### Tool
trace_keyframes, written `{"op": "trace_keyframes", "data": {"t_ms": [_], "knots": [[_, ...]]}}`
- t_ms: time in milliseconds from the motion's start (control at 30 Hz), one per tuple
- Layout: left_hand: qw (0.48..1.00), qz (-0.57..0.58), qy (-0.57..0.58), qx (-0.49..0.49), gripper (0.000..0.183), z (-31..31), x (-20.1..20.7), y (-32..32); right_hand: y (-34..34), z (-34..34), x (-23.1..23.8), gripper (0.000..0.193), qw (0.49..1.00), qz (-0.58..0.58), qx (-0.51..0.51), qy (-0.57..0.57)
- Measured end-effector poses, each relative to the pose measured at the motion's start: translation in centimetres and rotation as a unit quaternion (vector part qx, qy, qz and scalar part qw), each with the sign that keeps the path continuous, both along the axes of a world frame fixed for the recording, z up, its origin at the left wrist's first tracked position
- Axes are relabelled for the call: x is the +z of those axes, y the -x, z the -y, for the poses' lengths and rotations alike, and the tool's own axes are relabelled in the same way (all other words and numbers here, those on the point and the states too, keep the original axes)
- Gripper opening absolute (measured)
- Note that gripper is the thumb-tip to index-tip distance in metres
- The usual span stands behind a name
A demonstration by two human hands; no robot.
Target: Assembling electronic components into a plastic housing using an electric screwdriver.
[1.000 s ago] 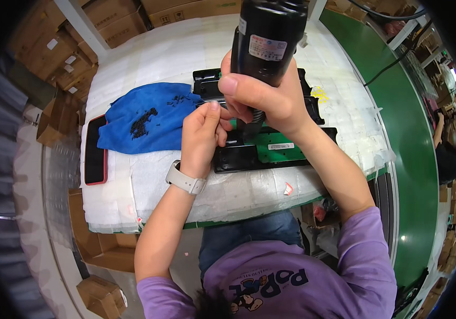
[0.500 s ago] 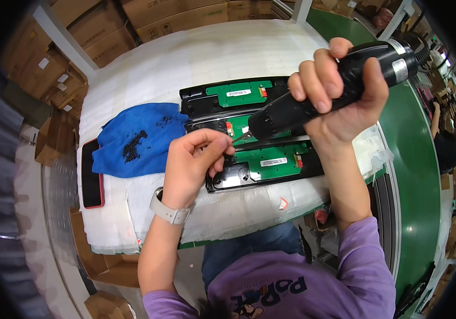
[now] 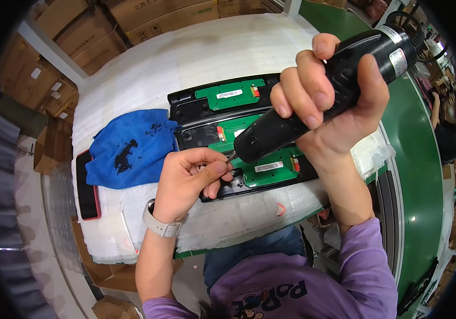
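Observation:
My right hand (image 3: 334,90) is wrapped round a black electric screwdriver (image 3: 276,127), which slants down to the left. Its metal bit reaches the fingertips of my left hand (image 3: 196,175). Thumb and forefinger there are pinched at the bit tip; whatever small piece they hold is hidden. Beneath both hands lie three long black plastic panels (image 3: 185,109) side by side, each carrying a green circuit board (image 3: 270,169) with a white label and a red connector. Left of them, a blue cloth (image 3: 103,170) bears a scatter of small black screws (image 3: 126,157).
A phone in a red case (image 3: 87,186) lies partly beside the blue cloth on the white-covered table (image 3: 206,48). Cardboard boxes (image 3: 159,21) stand behind the table. A green floor strip (image 3: 425,175) runs along the right, with another person (image 3: 451,127) at the far right.
The screwdriver and my right hand have shifted slightly left and down. My left hand stays pinched at the bit, a little lower. The whole view has shifted somewhat.

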State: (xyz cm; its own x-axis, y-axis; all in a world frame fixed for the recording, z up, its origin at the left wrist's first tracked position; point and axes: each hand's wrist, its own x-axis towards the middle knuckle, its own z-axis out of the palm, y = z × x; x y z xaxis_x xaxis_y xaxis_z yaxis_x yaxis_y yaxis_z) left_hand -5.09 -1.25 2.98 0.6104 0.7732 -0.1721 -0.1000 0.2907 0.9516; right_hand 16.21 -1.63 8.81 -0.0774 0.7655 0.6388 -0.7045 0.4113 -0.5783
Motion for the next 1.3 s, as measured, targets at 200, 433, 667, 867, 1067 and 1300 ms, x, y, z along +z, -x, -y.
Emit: {"op": "trace_keyframes", "data": {"t_ms": [200, 433, 667, 867, 1067, 1300], "knots": [[0.979, -0.018, -0.119, 0.166, 0.018, -0.1, -0.1, -0.6, 0.8, 0.0, 0.3, 0.029, 0.997, 0.010, -0.079, 0.018], [0.969, 0.050, -0.108, 0.216, 0.021, -1.1, -0.5, 0.1, 2.2, 0.1, -0.9, 0.032, 0.957, 0.237, -0.160, 0.036], [0.978, 0.008, -0.107, 0.180, 0.018, -1.6, -2.0, 0.2, 3.2, 0.5, -1.4, 0.022, 0.958, 0.242, -0.152, 0.023], [0.978, -0.004, -0.094, 0.189, 0.020, -1.7, -2.4, -0.5, 3.9, 0.7, -1.5, 0.019, 0.958, 0.250, -0.142, -0.006], [0.976, -0.006, -0.092, 0.195, 0.020, -1.8, -1.9, -1.2, 3.9, 0.6, -1.5, 0.019, 0.943, 0.267, -0.193, -0.043], [0.973, 0.001, -0.077, 0.217, 0.020, -1.1, -1.6, -1.1, 3.5, 0.6, -1.6, 0.020, 0.971, 0.202, -0.129, 0.019]]}}
